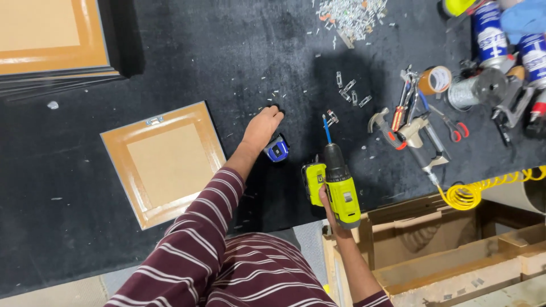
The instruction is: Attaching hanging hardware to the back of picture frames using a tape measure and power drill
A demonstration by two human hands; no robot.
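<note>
A yellow-green cordless drill (339, 185) was gripped firmly in the right hand (329, 206), bit pointing far. The left hand (263, 126) was stretched out, fingers reaching loosely toward small hardware on the black mat (187, 51) — nothing yet closed on, a blue tape measure (277, 150) just beside. A steady drill and a clean pinch would probably be needed — the wooden frame (165, 162) lay well left.

A square frame back (165, 163) lies on my left, a hammer (383, 128) and red-handled scissors (455, 128) to my right, yellow coiled hose (483, 190) beyond.
</note>
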